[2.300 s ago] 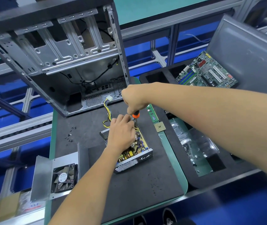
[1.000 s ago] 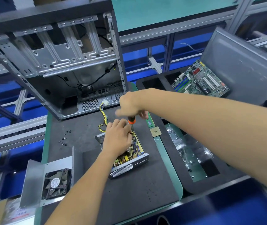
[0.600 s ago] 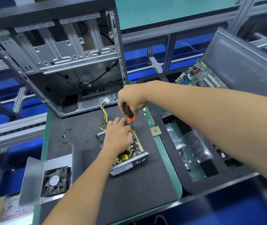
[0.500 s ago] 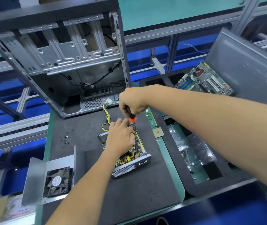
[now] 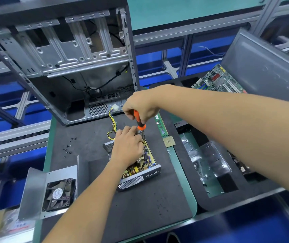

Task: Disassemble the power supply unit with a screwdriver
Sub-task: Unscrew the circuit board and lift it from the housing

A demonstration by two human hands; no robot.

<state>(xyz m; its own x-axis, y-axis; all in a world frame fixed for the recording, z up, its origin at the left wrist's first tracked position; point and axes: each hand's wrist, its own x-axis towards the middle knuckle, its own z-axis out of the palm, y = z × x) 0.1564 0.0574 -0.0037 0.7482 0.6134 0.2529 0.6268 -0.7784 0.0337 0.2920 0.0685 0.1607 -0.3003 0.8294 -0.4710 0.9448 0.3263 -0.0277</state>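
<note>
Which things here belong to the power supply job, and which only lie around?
In use: power supply unit; screwdriver gripped by right hand; left hand steadying the unit.

Lying about: fan cover, loose screws, RAM stick, CPU, motherboard, computer case.

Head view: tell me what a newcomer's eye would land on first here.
At centre, the right hand grips an orange-handled screwdriver driven down into the far end of the opened power supply unit, which the left hand steadies on the dark mat. Behind stands a stripped computer case. At lower left lies the removed metal cover with its fan.
</note>
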